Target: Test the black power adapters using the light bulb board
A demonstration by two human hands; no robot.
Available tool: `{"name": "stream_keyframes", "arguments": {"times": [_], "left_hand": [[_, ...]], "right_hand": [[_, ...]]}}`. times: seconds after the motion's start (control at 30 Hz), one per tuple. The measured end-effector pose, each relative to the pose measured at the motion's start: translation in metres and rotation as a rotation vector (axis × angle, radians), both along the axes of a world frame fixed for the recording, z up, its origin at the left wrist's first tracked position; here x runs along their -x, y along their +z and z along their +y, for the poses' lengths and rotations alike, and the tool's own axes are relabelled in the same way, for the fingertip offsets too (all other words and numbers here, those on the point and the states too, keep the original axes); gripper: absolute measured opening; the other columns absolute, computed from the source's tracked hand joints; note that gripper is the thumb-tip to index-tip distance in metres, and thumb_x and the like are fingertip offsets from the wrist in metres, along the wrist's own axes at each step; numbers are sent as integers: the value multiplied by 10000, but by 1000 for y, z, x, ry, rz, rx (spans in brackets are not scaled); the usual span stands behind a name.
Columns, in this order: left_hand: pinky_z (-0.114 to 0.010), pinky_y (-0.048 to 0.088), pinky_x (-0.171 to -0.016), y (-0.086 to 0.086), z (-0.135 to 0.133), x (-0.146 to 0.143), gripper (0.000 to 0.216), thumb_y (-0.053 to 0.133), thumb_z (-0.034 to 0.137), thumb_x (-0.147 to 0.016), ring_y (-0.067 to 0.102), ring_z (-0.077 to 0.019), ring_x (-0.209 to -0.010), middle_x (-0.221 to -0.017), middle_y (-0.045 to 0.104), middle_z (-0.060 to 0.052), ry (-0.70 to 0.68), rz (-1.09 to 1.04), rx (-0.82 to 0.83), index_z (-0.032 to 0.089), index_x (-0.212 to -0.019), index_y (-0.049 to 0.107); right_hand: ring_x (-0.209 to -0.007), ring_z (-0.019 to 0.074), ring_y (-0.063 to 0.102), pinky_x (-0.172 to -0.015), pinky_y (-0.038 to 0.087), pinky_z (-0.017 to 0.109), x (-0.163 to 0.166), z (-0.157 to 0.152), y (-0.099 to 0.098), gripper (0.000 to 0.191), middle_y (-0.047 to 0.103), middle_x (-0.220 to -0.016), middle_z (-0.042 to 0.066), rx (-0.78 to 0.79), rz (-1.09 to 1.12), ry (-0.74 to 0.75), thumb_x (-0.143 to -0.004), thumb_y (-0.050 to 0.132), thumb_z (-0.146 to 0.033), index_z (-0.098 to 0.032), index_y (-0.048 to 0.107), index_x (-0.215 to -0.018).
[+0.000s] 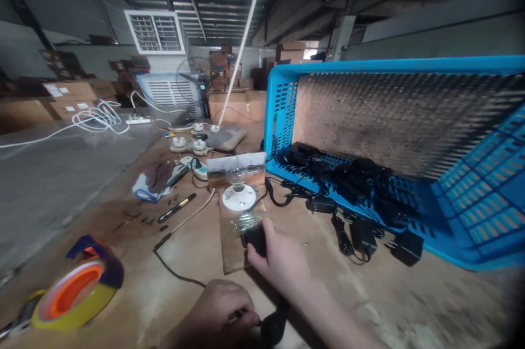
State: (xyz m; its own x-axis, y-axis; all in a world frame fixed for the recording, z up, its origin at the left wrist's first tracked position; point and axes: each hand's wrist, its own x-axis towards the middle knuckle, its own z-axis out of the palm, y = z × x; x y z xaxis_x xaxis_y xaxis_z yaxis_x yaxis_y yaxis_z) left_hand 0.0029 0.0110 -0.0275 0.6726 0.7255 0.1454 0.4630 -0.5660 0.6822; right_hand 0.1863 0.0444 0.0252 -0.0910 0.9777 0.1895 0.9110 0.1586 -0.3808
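My right hand [279, 261] is shut on a black power adapter [255, 239], which has a clear plastic wrap [248, 222] bunched at its top. My left hand [215, 313] grips a thin black cable [270, 328] low in the view. Just beyond the adapter, a clear light bulb [237, 176] stands in a white lamp holder [239, 197]. The holder rests on a brown cardboard sheet [233, 239], which lies close under my right hand. A black cord [176, 278] runs from near my left hand toward the upper left.
A blue plastic crate [279, 114] lies tipped on its side at right, with black adapters and cords spilling out. A yellow tape roll [76, 297] sits at lower left. A black pen [176, 208], white lamp holders and a power strip lie farther back.
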Motion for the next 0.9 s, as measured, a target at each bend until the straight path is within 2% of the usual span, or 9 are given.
{"name": "stream_keyframes", "arguments": {"times": [0.1,0.2,0.37,0.47,0.57,0.63,0.7,0.8,0.9], "left_hand": [[-250,420,-755,8,-3,0,84,714,312,-837,669,-171,-776,-833,734,16,-19,-8,70,232,-858,698],[-271,416,-782,11,-5,-1,78,670,295,-861,671,-188,-795,-811,729,1,11,-29,64,227,-832,698],[-265,360,-631,6,2,-3,158,608,271,-832,602,-161,-629,-656,661,4,239,-18,-16,199,-695,640],[-245,332,-582,7,5,-2,183,577,265,-843,577,-143,-601,-637,635,9,247,-14,-13,190,-683,626],[-234,341,-594,10,6,-1,199,565,260,-863,587,-142,-631,-660,640,7,232,9,12,185,-689,627],[-237,347,-616,10,6,-1,198,566,248,-867,599,-147,-656,-672,653,7,225,51,29,183,-691,629],[-248,353,-648,9,6,-1,186,577,233,-860,611,-156,-682,-682,667,5,196,88,22,183,-690,630],[-264,367,-710,7,6,-2,181,581,239,-873,616,-170,-731,-712,681,2,148,89,-8,186,-706,629],[-268,375,-716,8,8,-2,211,554,269,-906,614,-177,-747,-731,686,-3,132,83,-14,190,-724,628]], "right_hand": [[-693,251,708,-547,356,268,8,2,-7,213,722,-770,79,-18,-58,-6,-866,560,-335,-186,514,-1010],[-681,260,708,-537,347,275,6,1,-7,176,717,-753,78,-42,-65,12,-890,518,-330,-193,498,-998],[-627,240,690,-519,349,270,4,3,-7,120,695,-700,43,-89,-58,50,-877,525,-312,-221,482,-945],[-643,249,693,-526,371,275,9,2,-9,128,699,-710,57,-88,-51,53,-874,520,-307,-211,503,-956],[-677,265,701,-546,400,289,1,-1,-3,221,727,-772,89,-2,-19,46,-865,530,-307,-175,536,-1042],[-676,239,696,-559,418,282,-23,-2,6,260,734,-785,63,106,56,83,-847,569,-312,-185,562,-1074],[-702,210,693,-595,448,272,-61,0,15,233,737,-806,33,196,92,90,-849,607,-363,-219,604,-1030],[-821,249,707,-689,494,316,-125,9,21,300,745,-907,95,210,-145,-152,-923,536,-479,-202,649,-947],[-915,364,701,-728,501,402,-166,18,7,335,732,-943,223,194,-373,-374,-930,537,-404,-112,677,-1013]]}}
